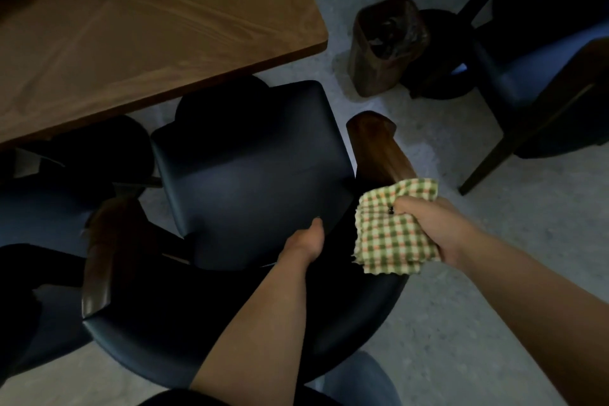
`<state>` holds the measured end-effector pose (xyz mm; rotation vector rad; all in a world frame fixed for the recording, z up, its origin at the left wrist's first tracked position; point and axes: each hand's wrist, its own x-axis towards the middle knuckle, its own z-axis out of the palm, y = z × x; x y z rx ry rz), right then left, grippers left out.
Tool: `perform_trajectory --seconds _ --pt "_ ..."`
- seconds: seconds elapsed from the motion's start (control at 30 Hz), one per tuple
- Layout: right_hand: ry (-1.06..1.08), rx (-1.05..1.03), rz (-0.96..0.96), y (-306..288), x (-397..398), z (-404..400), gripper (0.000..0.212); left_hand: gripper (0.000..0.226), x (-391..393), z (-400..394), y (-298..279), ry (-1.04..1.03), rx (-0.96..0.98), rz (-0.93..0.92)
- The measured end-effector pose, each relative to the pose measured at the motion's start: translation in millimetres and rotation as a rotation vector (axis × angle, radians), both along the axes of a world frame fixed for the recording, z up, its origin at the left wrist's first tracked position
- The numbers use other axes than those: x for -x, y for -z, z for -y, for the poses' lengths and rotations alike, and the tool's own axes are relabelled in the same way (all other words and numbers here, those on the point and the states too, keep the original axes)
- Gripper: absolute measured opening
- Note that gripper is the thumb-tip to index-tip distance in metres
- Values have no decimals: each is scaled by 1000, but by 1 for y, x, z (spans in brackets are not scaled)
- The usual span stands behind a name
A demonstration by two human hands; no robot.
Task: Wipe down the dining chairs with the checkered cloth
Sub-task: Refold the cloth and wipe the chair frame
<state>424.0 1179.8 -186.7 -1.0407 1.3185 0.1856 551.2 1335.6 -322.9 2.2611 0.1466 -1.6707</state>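
Looks like we're mid-wipe on the near chair [250, 175], working the wooden armrest [379, 148] on its right side. The right hand [425, 224] has the checkered cloth [392, 234] bunched up in a closed fist, with the folded cloth draped over the back end of that armrest and touching it. The left hand [304, 245] is down at the back edge of the dark seat, thumb up on the cushion. The rest of its fingers are hidden under the edge, so I honestly can't tell if it's gripping or just steadying the chair.

Next move, I'd guess: drag the cloth forward along the armrest toward its front tip, keeping pressure on the wood, then swing round to the other armrest [105, 247] on the left side.

Room-wise it's pretty dim. The chair is pushed up close to a brown wooden table [148, 33], seat partly tucked beneath the edge. Floor [478, 273] is pale grey and speckled, concrete-looking. There's a small brown bin [382, 49] with a dark liner standing off the table corner, and another blue chair [540, 76] over on the right, well apart from this one.
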Motion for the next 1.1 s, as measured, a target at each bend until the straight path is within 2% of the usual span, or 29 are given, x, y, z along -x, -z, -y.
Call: perform_trajectory --seconds 0.2,0.3,0.4,0.53,0.67,0.87,0.97,1.1 --pt "-6 42 5 1 -3 -3 26 78 -7 -3 -6 -56 34 -16" --pt "-16 120 -19 -1 -5 -12 23 56 -11 -5 -12 -159 120 -3" --pt "-116 268 -84 -8 -4 -20 15 36 -17 -11 -29 -262 221 5" --pt "-266 394 -108 -22 9 -37 30 15 -22 -31 -67 -274 312 117" --pt "-246 484 -91 -48 25 -51 37 19 -12 -49 -120 -352 434 222" --pt "-204 510 59 -98 45 -85 26 20 32 -93 -207 -445 603 308" --pt "-177 460 163 -121 45 -111 14 18 47 -126 -238 -469 651 332" --pt "-212 329 319 -165 30 -163 14 18 55 -187 -278 -513 674 418"
